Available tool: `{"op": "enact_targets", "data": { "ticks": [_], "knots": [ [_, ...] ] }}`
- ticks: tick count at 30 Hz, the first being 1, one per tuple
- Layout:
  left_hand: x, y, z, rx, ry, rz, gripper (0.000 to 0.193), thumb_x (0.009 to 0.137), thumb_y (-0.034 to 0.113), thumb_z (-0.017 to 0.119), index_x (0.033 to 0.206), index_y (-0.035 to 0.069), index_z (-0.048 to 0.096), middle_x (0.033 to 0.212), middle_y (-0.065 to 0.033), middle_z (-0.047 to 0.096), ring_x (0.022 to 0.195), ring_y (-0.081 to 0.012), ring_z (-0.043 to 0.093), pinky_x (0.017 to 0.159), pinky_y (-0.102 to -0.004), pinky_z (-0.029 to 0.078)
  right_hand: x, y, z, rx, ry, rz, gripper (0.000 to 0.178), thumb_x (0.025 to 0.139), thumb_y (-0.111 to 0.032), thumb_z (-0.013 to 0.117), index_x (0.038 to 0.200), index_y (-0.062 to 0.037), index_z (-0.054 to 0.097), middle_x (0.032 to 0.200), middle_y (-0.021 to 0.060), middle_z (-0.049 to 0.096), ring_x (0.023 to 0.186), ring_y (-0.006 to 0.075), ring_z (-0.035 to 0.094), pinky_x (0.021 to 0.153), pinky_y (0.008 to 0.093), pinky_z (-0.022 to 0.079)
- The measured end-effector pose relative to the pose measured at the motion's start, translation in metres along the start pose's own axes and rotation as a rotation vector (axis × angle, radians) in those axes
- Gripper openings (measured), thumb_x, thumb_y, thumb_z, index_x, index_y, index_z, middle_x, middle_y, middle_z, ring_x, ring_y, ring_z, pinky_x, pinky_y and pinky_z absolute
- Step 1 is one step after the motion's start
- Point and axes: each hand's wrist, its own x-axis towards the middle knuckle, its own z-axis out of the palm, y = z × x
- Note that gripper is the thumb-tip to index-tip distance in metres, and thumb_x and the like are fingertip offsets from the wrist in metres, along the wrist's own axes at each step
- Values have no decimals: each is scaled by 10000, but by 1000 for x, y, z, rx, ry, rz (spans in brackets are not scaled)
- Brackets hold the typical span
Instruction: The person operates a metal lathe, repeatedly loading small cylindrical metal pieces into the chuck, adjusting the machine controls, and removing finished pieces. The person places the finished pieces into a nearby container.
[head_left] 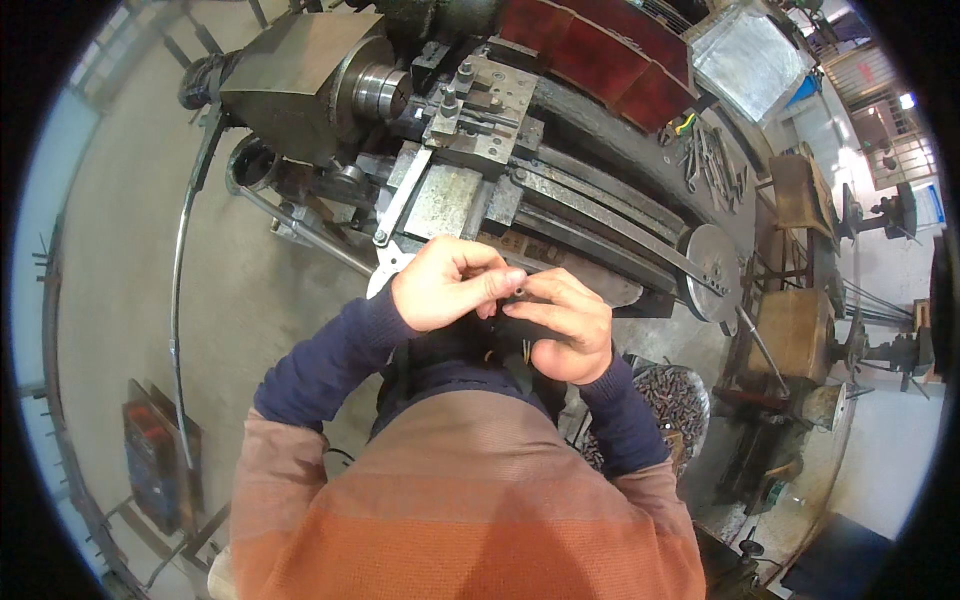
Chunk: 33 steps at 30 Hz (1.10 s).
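Note:
My left hand (455,286) and my right hand (572,322) meet in front of my body, at the near side of a metal lathe. Between their fingertips is a small round metal piece (520,292), with a dark hole showing at its end. The left thumb and fingers pinch it. Bent fingers of the right hand close on it from the other side, and most of the piece is hidden. Beyond the hands lie the lathe's carriage (445,200) and tool post (480,115). The round chuck (380,93) sits farther left.
A tub of small metal pieces (665,395) stands by my right elbow. Wrenches (712,165) lie on the bench at the far right, near a dark red metal cover (600,60). A long lever rod (178,300) hangs down on the left. More machines (800,330) line the right.

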Motion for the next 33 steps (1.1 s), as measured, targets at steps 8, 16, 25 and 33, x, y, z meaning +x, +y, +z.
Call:
{"op": "enact_targets", "data": {
  "ticks": [8,16,25,33],
  "knots": [
    [0,-14,-10,-172,21,-24,220,885,151,539,781,-37,586,611,-66,573,569,-124,563,538,-252,454,-5,11,5,153,58,25,392,734,-321,571,919,13,661,969,177,614,857,301,590,763,353,468],
    [0,-16,-12,-218,26,-52,138,862,104,551,858,-32,579,632,-63,575,589,-118,567,544,-243,456,-5,12,7,225,87,91,471,770,-422,574,909,19,667,961,171,619,864,294,593,775,357,461],
    [-33,-17,-66,17,195,34,283,759,11,511,1037,-17,558,713,-40,595,632,-83,563,606,-226,457,33,23,-11,31,-101,11,410,700,-343,580,922,-8,660,938,169,599,863,303,585,761,344,462],
    [-189,-20,-204,1453,835,-94,335,729,47,550,1064,56,553,977,-125,585,868,-325,570,734,-379,463,184,71,3,-284,-270,-381,351,537,-90,574,875,-39,656,967,137,602,859,298,550,746,357,463]
  ]
}}
